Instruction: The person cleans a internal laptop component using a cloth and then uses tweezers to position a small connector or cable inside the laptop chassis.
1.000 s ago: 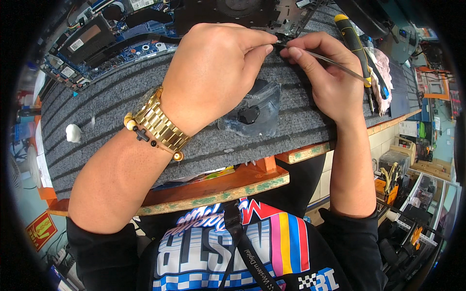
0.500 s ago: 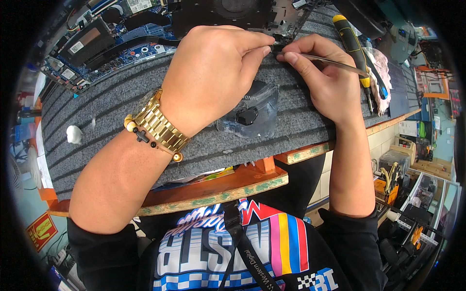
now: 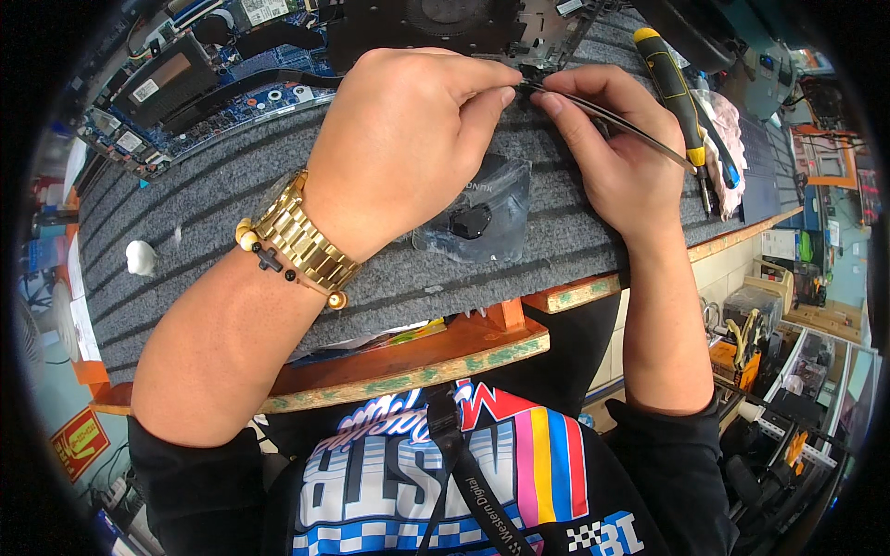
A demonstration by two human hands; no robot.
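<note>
My left hand, with a gold watch and a beaded bracelet at its wrist, has thumb and forefinger pinched at the lower edge of a dark laptop chassis. What it pinches is too small to make out. Close by on the right, my right hand grips slim metal tweezers. Their tips reach toward the left fingertips, and their back end points to the lower right. Beneath my left hand lies a clear plastic bag, a glossy black blob on it.
An opened laptop with a blue circuit board fills the upper left. A yellow-and-black screwdriver lies right of my right hand, beside a crumpled pinkish cloth. A white blob rests on the ribbed grey mat. The wooden bench edge runs nearest me.
The tweezers have swung in my right hand, tips now higher and nearer the left fingertips, back end lower. My right hand has shifted slightly; my left hand stays almost still.
</note>
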